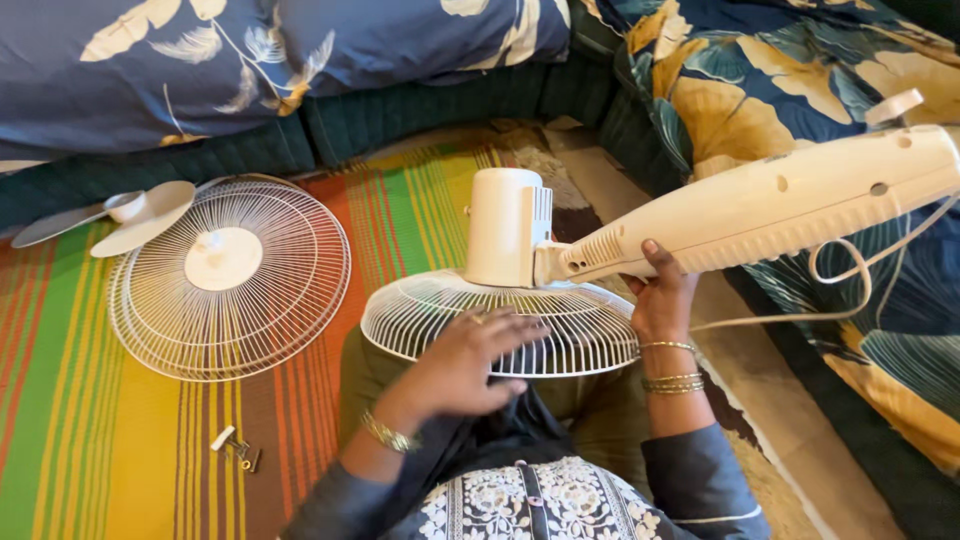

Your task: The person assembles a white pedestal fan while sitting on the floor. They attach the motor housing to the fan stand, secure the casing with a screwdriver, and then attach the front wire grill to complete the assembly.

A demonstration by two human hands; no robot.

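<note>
The right hand (662,300) grips the white fan stand (770,210) at centre right while the left hand (465,362) lies open-palmed on the rear grille (420,315) at centre, above a striped mat (80,400) holding a loose front grille (235,280), fan blade (120,215) and dark floral cushions (380,40).

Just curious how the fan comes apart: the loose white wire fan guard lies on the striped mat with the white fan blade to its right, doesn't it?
Not quite. In the head view the white plastic fan blade lies left of the loose white wire fan guard, at its upper edge. The guard does lie on the striped mat.
</note>
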